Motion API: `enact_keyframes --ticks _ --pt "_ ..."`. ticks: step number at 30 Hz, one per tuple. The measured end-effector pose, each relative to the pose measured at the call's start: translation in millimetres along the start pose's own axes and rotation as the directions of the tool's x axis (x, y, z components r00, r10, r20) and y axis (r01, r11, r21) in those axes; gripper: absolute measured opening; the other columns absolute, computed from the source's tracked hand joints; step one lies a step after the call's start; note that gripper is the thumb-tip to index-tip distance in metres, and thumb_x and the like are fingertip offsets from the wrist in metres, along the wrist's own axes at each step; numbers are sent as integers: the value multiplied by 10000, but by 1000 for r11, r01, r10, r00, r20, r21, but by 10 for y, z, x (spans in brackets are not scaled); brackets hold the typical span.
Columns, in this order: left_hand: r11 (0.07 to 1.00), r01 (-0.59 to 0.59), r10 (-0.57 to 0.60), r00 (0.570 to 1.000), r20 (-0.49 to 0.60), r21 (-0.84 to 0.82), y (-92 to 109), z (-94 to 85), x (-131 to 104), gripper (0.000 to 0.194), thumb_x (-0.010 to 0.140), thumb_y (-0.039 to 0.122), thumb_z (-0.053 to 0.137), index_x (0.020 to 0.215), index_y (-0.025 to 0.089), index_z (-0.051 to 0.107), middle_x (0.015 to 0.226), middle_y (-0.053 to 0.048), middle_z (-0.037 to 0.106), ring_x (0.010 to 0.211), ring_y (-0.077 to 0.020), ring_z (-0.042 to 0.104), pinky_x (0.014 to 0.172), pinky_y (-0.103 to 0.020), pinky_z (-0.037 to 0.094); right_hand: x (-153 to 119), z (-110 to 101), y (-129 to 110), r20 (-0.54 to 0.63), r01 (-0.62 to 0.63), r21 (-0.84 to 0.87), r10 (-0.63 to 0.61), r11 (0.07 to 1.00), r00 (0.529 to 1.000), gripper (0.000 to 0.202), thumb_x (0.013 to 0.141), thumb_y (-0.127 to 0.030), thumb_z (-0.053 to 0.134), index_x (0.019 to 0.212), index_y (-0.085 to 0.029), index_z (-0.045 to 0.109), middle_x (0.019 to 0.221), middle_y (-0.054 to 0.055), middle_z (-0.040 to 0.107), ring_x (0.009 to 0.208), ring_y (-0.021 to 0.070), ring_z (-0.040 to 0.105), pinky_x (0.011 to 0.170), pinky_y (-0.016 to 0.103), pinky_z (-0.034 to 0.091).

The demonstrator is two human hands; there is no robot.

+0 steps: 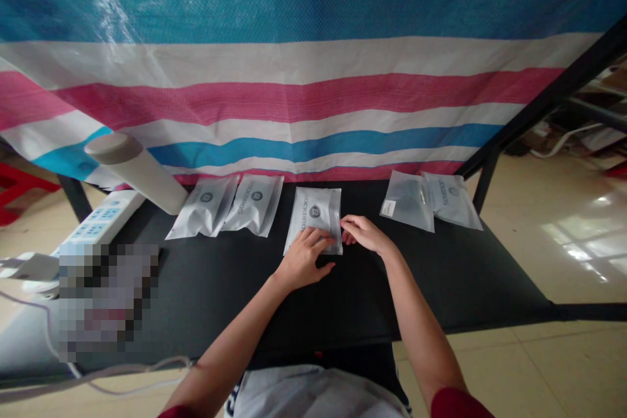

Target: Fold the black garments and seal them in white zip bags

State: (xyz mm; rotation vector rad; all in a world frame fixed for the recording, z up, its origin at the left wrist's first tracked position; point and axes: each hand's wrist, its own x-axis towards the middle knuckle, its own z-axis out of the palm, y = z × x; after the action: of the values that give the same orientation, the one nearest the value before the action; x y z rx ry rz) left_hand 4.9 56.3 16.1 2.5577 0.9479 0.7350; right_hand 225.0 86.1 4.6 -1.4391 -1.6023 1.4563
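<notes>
A frosted plastic zip bag [321, 202] with a dark round logo lies on the black table in front of me. Flat across its lower part rests my left hand [304, 256], fingers stretched out and thumb apart. At the bag's right edge, my right hand [363, 234] has its fingertips pinched together on the zip side. To the left lie two similar bags that look filled, one bag [203, 206] and another bag [255, 204]. On the right are a flatter bag with a white label [406, 202] and a logo bag [451, 201] partly beside it.
A white bottle with a grey cap [140, 173] stands at the back left by a power strip [100, 222] with a plugged-in adapter [32, 266]. A blurred-out item [112, 300] lies nearer me. Cables [132, 372] cross the front left corner. Striped tarp [304, 98] hangs behind the black table [220, 300].
</notes>
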Motion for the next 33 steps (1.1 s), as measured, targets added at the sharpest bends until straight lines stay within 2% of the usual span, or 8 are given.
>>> enact_keyframes --ticks 3,7,11,21,25,28,31,33 --pt "999 -2 3 999 -41 38 -58 56 -11 151 899 312 600 980 223 692 1046 -62 668 969 -223 581 842 -373 455 -61 28 -38 211 -99 45 87 994 974 263 915 -453 516 1010 -215 456 652 -18 669 525 136 634 474 210 435" --pt "997 -15 20 997 -68 76 -72 115 -13 191 954 285 520 944 207 693 970 -52 688 888 -195 591 789 -344 439 -94 83 -84 271 -33 144 -8 989 963 316 889 -444 561 1032 -222 387 683 -40 658 542 117 635 483 200 444" --pt "988 -3 11 999 -53 154 -62 131 22 228 982 250 442 983 178 658 935 -69 677 836 -195 586 736 -334 429 -69 112 -77 232 18 211 -68 977 970 356 817 -377 651 988 -229 378 666 -79 606 509 91 576 494 211 452" --pt "987 -45 51 998 -38 155 38 180 0 227 976 167 381 943 167 605 886 -73 630 796 -185 549 742 -323 475 29 273 40 70 -2 198 -13 980 997 377 764 -341 656 892 -246 314 574 -100 585 447 106 556 477 235 471" --pt "982 -49 67 993 -94 182 108 175 -13 209 964 160 403 930 168 609 873 -70 631 789 -186 551 721 -315 471 -36 320 52 -68 107 146 -98 983 993 328 785 -367 612 861 -249 316 552 -106 540 436 116 541 465 234 439" --pt "974 -15 48 989 -140 226 167 184 -28 178 957 224 455 914 169 618 854 -73 626 789 -195 559 703 -321 471 -124 366 53 -172 167 61 -154 984 973 238 815 -350 548 815 -247 334 543 -102 481 436 110 497 457 222 385" --pt "965 -8 47 989 -142 262 217 202 -64 184 953 305 503 947 169 627 871 -75 635 805 -201 573 688 -319 481 -218 414 54 -176 215 -20 -215 976 961 166 822 -322 513 786 -238 375 578 -84 440 494 108 462 490 224 367" --pt "956 -41 72 993 -97 290 234 205 -90 189 967 283 480 945 169 630 873 -71 640 806 -192 582 679 -306 486 -268 442 57 -183 243 -48 -248 969 951 154 819 -318 507 774 -236 385 607 -73 421 535 111 448 515 227 365"
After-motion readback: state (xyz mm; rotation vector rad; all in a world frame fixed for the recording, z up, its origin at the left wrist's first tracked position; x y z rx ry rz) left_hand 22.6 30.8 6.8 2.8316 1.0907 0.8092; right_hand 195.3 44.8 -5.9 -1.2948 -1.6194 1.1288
